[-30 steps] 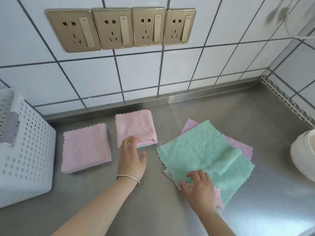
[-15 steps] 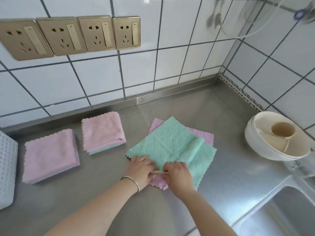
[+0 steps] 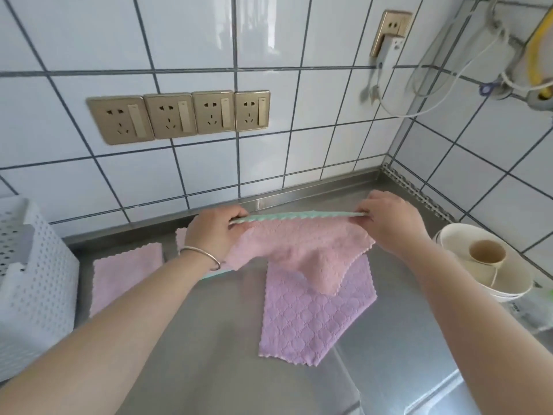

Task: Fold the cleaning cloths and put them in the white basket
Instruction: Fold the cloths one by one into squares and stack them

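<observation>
Step in hand: opening the fold of one cleaning cloth, judged from how it hangs stretched between both hands above the worktop.
Held cloth: a two-sided cloth, pink face toward the camera and a mint edge along the top, raised at about 12 o'clock of the lilac cloth that lies flat below it; its lower corner droops onto that lilac cloth.
Left grip: the left hand pinches the cloth's top left corner, fingers curled over the edge.
Right grip: the right hand pinches the top right corner in the same manner.
Doing it well: keep the top edge taut and level, lower the hanging half away from the lilac cloth so the two do not drag together, then bring the corners down to meet the bottom edge squarely.
Already folded: one pink square lies at 9 o'clock of the held cloth; a second is mostly hidden behind the left wrist.
White basket: the perforated basket stands at the far 9 o'clock edge of the worktop, well apart from the hands; I cannot tell whether any cloths are inside.
Hazard: stacked bowls sit near the right forearm at 3 o'clock; a wide elbow swing could knock them.
</observation>
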`<state>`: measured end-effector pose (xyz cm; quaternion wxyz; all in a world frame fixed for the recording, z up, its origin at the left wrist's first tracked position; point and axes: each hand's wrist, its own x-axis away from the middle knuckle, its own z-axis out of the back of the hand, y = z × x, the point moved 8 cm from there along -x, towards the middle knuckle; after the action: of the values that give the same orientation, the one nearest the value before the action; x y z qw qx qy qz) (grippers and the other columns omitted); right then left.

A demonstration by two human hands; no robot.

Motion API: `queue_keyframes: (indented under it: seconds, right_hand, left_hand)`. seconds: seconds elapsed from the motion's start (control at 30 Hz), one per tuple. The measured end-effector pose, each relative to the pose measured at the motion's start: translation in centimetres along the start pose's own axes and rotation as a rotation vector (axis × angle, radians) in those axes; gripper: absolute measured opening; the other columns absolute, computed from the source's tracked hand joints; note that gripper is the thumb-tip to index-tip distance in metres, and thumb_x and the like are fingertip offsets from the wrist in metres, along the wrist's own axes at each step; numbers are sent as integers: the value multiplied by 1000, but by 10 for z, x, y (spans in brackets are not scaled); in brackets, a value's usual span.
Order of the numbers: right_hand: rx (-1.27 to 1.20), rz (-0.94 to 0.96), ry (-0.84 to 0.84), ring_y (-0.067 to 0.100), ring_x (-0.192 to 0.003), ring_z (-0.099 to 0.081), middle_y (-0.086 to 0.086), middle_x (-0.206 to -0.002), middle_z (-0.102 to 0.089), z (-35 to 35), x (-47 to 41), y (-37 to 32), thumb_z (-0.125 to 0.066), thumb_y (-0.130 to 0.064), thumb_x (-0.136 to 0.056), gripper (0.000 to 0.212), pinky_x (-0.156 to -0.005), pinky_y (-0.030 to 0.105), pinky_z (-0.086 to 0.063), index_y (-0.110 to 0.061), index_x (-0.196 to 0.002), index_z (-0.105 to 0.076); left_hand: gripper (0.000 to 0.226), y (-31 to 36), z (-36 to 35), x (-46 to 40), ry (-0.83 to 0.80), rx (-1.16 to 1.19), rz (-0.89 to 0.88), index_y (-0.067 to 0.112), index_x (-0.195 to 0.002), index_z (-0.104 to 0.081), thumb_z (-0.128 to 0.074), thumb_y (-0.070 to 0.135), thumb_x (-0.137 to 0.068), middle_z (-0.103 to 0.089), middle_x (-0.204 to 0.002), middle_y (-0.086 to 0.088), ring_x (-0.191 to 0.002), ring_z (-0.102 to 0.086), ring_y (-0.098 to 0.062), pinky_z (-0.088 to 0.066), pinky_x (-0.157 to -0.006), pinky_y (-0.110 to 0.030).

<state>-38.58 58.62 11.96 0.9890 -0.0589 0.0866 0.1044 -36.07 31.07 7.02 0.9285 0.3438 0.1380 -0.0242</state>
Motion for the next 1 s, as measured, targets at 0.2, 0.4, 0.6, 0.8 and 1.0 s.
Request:
queue_keyframes:
  seconds: [0.2,0.4,0.6,0.8,1.0]
  right_hand:
    - [-419,-4,65,30,-77,-58,6,-75,-64,14,-5,-85,-55,-18,-89,11,-64,37,-47,-13,-88,-65]
    - [-539,187,1,12,-62,-53,-4,-68,-59,8,44,-162,-50,-3,-89,20,-55,22,-39,-15,-98,-64]
    - [-482,421,-592,0,-114,-55,-21,-126,-51,-92,130,-191,-48,-4,-93,40,-83,-1,-34,-32,-118,-62]
    - [-287,438,-993,4,-120,-51,-14,-126,-58,-203,219,-199,-47,-10,-93,47,-86,3,-31,-53,-101,-64]
    - [-148,374,-1193,-2,-45,-37,-18,-42,-45,-226,248,-189,-48,-13,-85,49,-50,16,-25,-31,-39,-45]
  left_hand:
    - [12,-59,121,29,40,117,157,25,-83,-72,-68,14,-80,-65,-74,28,-82,-60,4,-35,-69,5]
    - [27,-75,210,131,118,32,158,37,-59,-63,-71,19,-77,-61,-62,27,-60,-52,7,-33,-56,-2]
    - [38,-112,181,259,-144,46,309,63,-85,-62,-57,25,-86,-70,-77,23,-64,-61,-1,-45,-65,-15]
    - [51,-179,101,356,-477,34,526,60,-79,-59,-50,12,-92,-67,-76,25,-68,-55,12,-37,-66,-3]
    - [20,-206,48,405,-819,34,630,31,-70,-58,-48,29,-87,-49,-53,25,-55,-40,5,-30,-57,-11]
